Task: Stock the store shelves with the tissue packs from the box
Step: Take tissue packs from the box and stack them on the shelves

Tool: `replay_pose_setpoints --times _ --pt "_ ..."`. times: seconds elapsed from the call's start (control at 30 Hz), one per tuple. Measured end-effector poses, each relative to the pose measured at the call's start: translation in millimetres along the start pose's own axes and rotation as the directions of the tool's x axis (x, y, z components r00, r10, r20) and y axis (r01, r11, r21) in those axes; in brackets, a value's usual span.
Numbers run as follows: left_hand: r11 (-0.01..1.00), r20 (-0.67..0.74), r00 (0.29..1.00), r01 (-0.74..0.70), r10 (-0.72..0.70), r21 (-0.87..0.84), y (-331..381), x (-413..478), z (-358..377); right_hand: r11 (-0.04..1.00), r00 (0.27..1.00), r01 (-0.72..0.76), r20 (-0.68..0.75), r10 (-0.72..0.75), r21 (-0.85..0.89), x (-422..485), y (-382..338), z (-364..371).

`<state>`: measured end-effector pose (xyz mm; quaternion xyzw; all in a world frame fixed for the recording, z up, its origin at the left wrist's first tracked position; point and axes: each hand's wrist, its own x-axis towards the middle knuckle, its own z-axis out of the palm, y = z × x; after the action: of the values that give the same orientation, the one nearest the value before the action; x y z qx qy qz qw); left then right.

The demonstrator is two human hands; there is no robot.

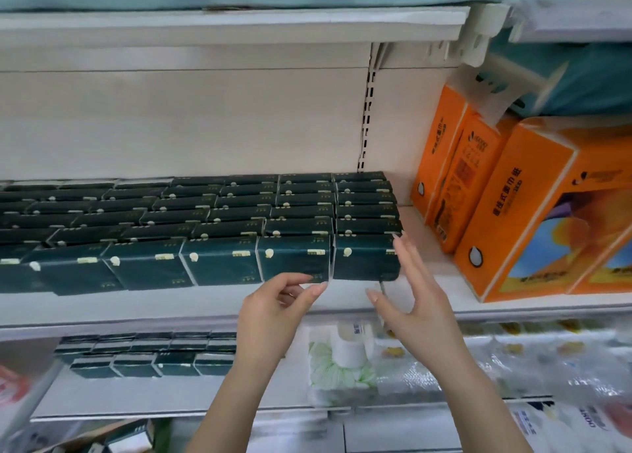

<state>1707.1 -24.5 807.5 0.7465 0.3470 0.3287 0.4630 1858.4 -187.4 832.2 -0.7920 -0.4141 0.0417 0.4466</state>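
**Squaring the front row of tissue packs**

All positions are given from the front-right dark green plastic-wrapped tissue pack [366, 261], the end pack of its row.

The white metal shelf [136, 307] carries this pack near its front edge. Left of it and behind it runs the block of matching dark green packs [205, 220], set in close rows back to the rear panel. Tall orange tissue cartons [533, 213] stand to its right, apart from it. A brown cardboard box [85, 435] with more green packs inside lies far below and to the left.

The right hand [410, 302] is spread wide and holds nothing. It sits just right of the pack, fingertips beside the pack's right edge. The left hand [273, 305] is below and left, with loosely curled fingers reaching the lower edge of the neighbouring pack [294, 261]. Whether it pinches that edge cannot be told.

The pack's long axis runs along the shelf front. The right hand is the nearer one, so a leftward press would likely close the row.
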Motion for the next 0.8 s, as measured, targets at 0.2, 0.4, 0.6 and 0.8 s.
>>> replay_pose_setpoints --times 0.2,0.4,0.6,0.8 --pt "0.999 0.026 0.999 -0.046 0.045 0.025 -20.0 -24.3 -37.7 0.995 0.986 0.075 0.155 -0.065 -0.059 -20.4 -24.3 35.6" --pt "0.994 -0.047 0.997 0.059 -0.055 0.089 -61.1 -64.1 -107.9 0.972 0.909 0.200 0.394 -0.137 -0.124 -40.6 -48.0 87.4" --pt "0.932 -0.155 0.969 0.231 -0.193 0.279 -113.9 -144.4 -221.8 0.956 0.786 0.291 0.578 -0.219 -0.033 -69.8 -117.3 174.8" --pt "0.823 -0.338 0.876 0.454 -0.343 0.342 -157.5 -243.0 -356.6 0.906 0.566 0.410 0.750 -0.341 0.103 -124.4 -202.8 284.0"
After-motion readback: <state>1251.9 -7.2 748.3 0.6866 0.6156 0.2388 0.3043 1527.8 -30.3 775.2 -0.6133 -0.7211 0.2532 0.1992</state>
